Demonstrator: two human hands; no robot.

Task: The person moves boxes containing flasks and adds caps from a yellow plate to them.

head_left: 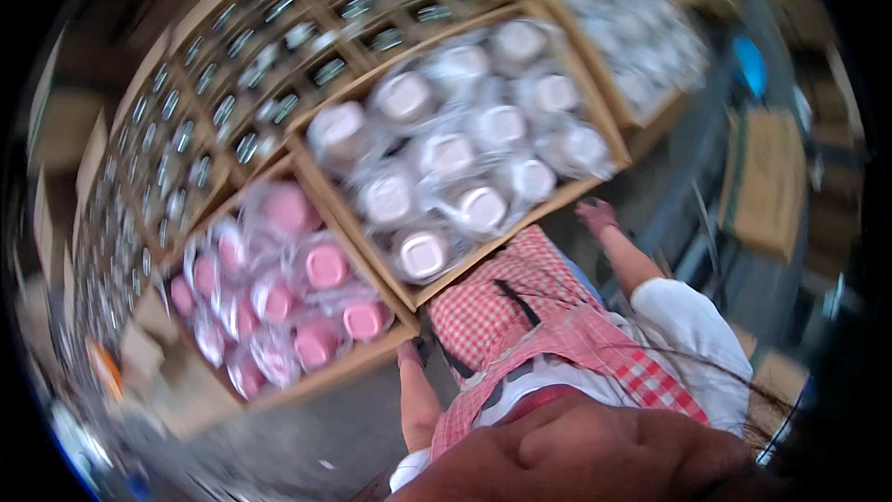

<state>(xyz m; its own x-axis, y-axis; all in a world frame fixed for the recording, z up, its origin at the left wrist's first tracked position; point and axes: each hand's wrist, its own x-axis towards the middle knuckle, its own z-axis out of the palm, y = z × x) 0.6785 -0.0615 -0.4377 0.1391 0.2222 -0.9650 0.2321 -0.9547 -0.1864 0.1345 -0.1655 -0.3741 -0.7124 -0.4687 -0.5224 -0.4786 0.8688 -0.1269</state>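
Note:
An open carton [401, 290] in front of me holds several whitish, round-cornered items [448, 154] in clear plastic bags, like cups or jars. Left of it, a second carton [358, 353] carries similar pink items [316, 344], also bagged. My left hand [412, 351], dark at the fingers, is close to the near corner of the pink items' carton. Close to the near edge of the whitish items' carton is my right hand [596, 215], its fingertips dark too. Blur hides the fingers of both hands, and I cannot tell whether either touches a carton.
Beyond the cartons spreads a wide array of divided boxes [232, 84] with shiny glass-like pieces in their cells. Another carton [632, 37] of bagged pale items stands at the far right. A closed brown box [764, 181] lies farther right, and an orange object [104, 367] at far left.

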